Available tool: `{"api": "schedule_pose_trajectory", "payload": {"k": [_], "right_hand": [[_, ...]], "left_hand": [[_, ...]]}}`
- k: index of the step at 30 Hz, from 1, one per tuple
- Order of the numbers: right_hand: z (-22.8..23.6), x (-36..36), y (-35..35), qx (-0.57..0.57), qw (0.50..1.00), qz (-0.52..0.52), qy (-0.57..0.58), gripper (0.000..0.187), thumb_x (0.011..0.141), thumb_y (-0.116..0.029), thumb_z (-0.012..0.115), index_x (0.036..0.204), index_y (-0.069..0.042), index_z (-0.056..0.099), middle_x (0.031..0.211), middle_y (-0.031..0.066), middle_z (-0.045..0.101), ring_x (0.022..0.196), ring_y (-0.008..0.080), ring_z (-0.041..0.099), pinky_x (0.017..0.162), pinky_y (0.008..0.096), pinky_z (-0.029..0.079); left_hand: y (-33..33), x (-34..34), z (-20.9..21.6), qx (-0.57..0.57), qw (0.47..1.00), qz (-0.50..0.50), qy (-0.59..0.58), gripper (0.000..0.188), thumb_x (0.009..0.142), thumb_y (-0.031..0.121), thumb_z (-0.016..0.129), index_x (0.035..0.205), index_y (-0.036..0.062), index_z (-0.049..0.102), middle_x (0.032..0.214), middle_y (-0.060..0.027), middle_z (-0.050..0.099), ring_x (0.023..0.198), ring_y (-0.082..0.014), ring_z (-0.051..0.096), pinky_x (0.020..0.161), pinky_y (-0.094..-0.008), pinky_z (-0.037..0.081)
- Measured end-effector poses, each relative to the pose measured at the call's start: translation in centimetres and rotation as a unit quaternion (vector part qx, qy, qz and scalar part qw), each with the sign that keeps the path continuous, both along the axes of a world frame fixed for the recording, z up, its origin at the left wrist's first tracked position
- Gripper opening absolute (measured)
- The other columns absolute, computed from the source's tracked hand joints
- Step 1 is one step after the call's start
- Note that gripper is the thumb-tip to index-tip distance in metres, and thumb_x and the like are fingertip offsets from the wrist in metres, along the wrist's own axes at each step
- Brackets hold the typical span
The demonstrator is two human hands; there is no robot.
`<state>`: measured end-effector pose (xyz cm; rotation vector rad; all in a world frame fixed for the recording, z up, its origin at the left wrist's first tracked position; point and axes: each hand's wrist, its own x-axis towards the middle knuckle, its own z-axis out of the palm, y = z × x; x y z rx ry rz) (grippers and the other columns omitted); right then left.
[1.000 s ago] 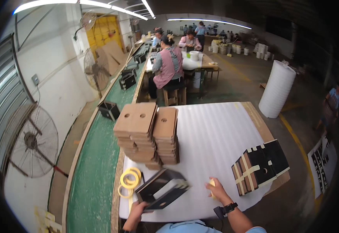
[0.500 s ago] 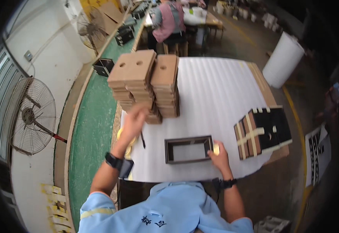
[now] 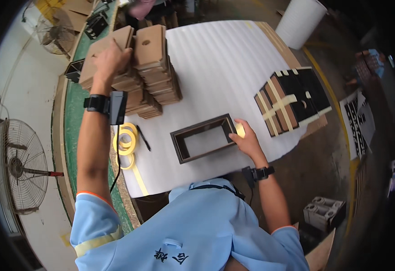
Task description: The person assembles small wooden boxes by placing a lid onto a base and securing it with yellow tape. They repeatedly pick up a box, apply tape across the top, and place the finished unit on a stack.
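Observation:
My right hand (image 3: 248, 141) grips the right end of a black rectangular frame (image 3: 203, 155), which has an open middle and sits tilted on the white foam sheet. A pale yellow piece (image 3: 240, 130), perhaps tape, shows between thumb and index finger. My left hand (image 3: 110, 61) reaches over the brown board panels (image 3: 89, 72) stacked at the left, its fingers apart and touching the top one. Beside that pile stands another stack of brown panels (image 3: 148, 47) with a round hole in its top piece.
Yellow tape rolls (image 3: 126, 140) and a black pen (image 3: 143, 138) lie near the left edge of the foam-covered table (image 3: 215, 58). At right stands a taped black-and-brown box (image 3: 292, 101). A foam roll (image 3: 300, 22), a wall-side fan (image 3: 16, 167) and a green bench (image 3: 73, 122) surround the table.
My left hand has moved up and forward onto the left panel stack. The black frame has turned slightly, still held by my right hand. The whole view has shifted and tilted.

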<state>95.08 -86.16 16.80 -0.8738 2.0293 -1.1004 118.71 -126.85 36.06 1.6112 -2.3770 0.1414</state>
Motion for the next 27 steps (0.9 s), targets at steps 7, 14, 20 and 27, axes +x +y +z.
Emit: {"api": "schedule_pose_trajectory", "payload": {"k": [7, 14, 20, 27], "right_hand": [[0.7, -0.2, 0.2, 0.022, 0.997, 0.003, -0.081, 0.067, 0.086, -0.021, 0.074, 0.145, -0.018, 0.042, 0.125, 0.0131, 0.054, 0.087, 0.0183, 0.059, 0.058, 0.0297, 0.054], [-1.8, -0.5, 1.9, -0.037, 0.999, 0.022, -0.009, 0.081, 0.088, -0.019, 0.073, 0.155, -0.015, 0.028, 0.115, 0.0107, 0.062, 0.085, 0.0154, 0.061, 0.060, 0.0292, 0.053], [-1.2, 0.2, 4.4, -0.085, 0.981, -0.010, -0.174, 0.087, 0.087, -0.021, 0.077, 0.157, -0.017, 0.025, 0.125, 0.0108, 0.060, 0.091, 0.0145, 0.061, 0.061, 0.0277, 0.053], [-3.3, -0.1, 5.7, -0.136, 0.952, -0.022, -0.274, 0.090, 0.088, -0.025, 0.078, 0.158, -0.020, 0.022, 0.125, 0.0090, 0.059, 0.091, 0.0124, 0.059, 0.062, 0.0266, 0.051]], "left_hand": [[-1.2, -0.1, 1.3, 0.098, 0.993, -0.002, 0.062, 0.090, 0.077, 0.062, 0.066, 0.132, -0.0069, 0.050, 0.122, -0.0288, 0.065, 0.116, -0.0440, 0.061, 0.100, -0.0503, 0.045], [1.0, 0.4, 0.8, -0.109, 0.984, 0.006, 0.141, 0.078, 0.081, 0.050, 0.072, 0.138, 0.0023, 0.050, 0.116, -0.0241, 0.068, 0.110, -0.0330, 0.066, 0.094, -0.0378, 0.048], [9.8, 2.3, 0.0, 0.034, 0.875, -0.226, 0.427, 0.060, 0.084, 0.028, 0.080, 0.132, 0.0011, 0.057, 0.122, -0.0153, 0.066, 0.108, -0.0208, 0.064, 0.096, -0.0301, 0.048], [20.5, 4.8, -5.3, 0.093, 0.890, -0.316, 0.316, 0.050, 0.078, 0.021, 0.083, 0.122, 0.0055, 0.066, 0.142, -0.0200, 0.051, 0.133, -0.0303, 0.048, 0.109, -0.0408, 0.039]]}}
